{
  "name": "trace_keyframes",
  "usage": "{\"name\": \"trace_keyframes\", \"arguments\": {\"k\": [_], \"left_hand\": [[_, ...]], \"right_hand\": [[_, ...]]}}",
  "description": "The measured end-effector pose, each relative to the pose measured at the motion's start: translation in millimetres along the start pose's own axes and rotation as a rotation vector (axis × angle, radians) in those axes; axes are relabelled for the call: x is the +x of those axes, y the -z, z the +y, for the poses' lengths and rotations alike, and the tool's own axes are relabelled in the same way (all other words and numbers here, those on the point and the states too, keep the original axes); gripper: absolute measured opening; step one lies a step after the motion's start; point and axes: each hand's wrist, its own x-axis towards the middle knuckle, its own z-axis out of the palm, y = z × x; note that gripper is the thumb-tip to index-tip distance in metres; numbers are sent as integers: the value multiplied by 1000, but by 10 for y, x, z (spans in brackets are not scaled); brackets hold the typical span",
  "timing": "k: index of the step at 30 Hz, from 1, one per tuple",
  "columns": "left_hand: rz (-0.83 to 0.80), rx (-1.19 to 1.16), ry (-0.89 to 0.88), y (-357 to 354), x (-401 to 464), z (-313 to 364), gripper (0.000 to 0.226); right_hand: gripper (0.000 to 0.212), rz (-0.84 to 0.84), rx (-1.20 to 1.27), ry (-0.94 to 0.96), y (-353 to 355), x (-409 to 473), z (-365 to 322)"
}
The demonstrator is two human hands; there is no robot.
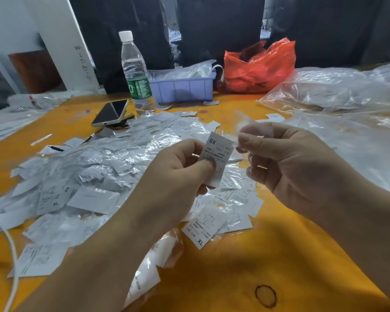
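Note:
My left hand pinches a small white size label, printed with "XS" upside down, between thumb and fingers above the table. Close to its right, my right hand pinches a small clear plastic sleeve, blurred, at the label's top right corner. Below and to the left lies a heap of similar labels and clear sleeves on the orange table.
At the back stand a water bottle, a phone, a lilac plastic bin and a red plastic bag. Large clear bags fill the right side. A white cable runs along the left edge.

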Motion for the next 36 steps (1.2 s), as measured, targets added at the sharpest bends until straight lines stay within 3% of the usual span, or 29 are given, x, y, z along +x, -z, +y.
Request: {"name": "trace_keyframes", "arguments": {"k": [3, 8, 11, 16, 19, 26, 30, 34, 36], "left_hand": [[-15, 29, 24, -2, -5, 7, 18], [42, 57, 64, 21, 8, 28, 22], [70, 71, 52, 39, 11, 17, 23], [99, 105, 24, 49, -6, 6, 27], [108, 142, 22, 38, -22, 13, 28], [163, 254, -70, 39, -38, 25, 15], [121, 263, -112, 43, -64, 52, 22], [47, 290, -86, 26, -59, 72, 22], [-6, 306, -72, 25, -61, 78, 27]], "right_hand": [[8, -31, 0, 3, 17, 9, -9], [15, -150, -88, -12, 42, 6, 4], [7, -124, -147, -10, 31, 6, 0], [21, -84, -240, 19, 75, 35, -31], [7, -164, -278, -9, 95, 40, -52], [13, -380, -421, -81, 77, 0, -42], [19, -394, -453, -88, 54, -20, -30], [7, -398, -457, -82, 28, -41, -29], [16, -393, -465, -91, 37, -39, -18]]}}
